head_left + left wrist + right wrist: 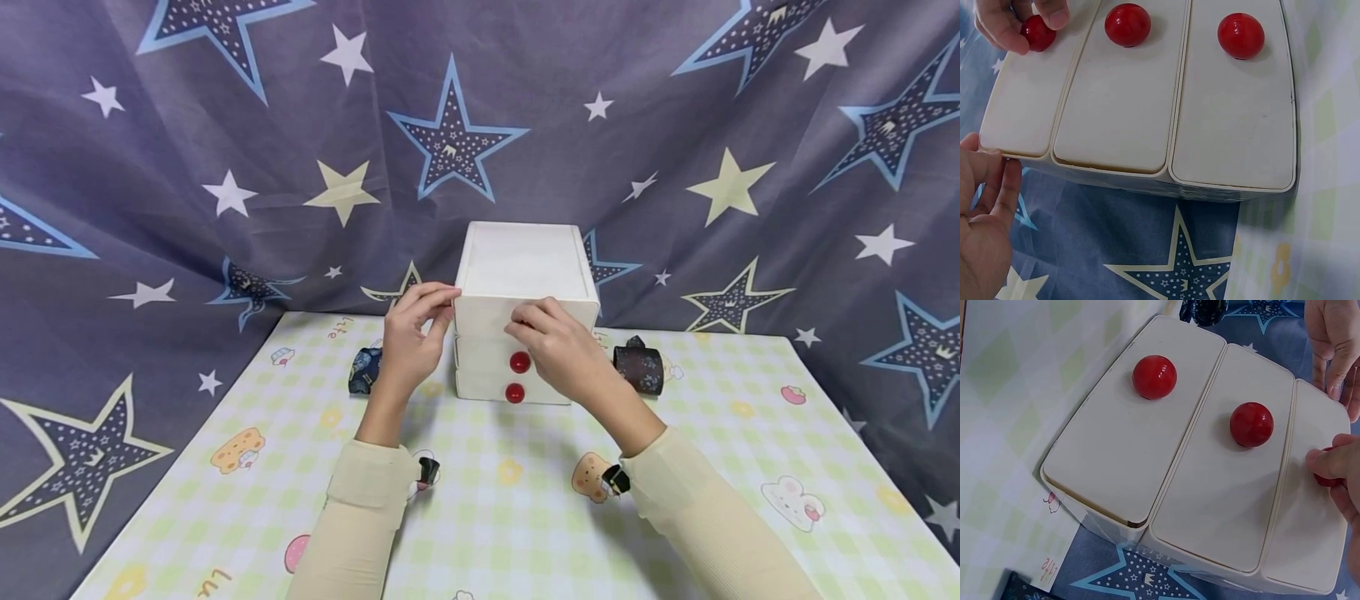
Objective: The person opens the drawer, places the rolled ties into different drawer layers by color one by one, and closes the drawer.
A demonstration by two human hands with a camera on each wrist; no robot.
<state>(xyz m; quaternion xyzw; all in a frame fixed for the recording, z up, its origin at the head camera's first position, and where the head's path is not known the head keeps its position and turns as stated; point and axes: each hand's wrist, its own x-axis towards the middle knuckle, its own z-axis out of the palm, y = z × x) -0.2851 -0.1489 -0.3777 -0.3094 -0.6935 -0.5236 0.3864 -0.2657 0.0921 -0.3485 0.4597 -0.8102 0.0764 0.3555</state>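
Observation:
A white box of three drawers (521, 262) stands at the back middle of the table, each drawer front with a red ball knob. My right hand (551, 337) pinches the top drawer's knob (1036, 32) between thumb and fingers; that knob is hidden in the head view. The middle knob (520, 362) and the bottom knob (514, 392) are free. My left hand (416, 329) rests its straight fingers against the box's upper left edge, seen as fingertips (1335, 369) in the right wrist view. All three drawers look closed.
A rolled dark patterned cloth (366, 369) lies left of the box, and another roll (639, 367) lies right of it. A checked mat with cartoon prints (510, 517) covers the table. A star-printed curtain (225, 167) hangs close behind and at both sides.

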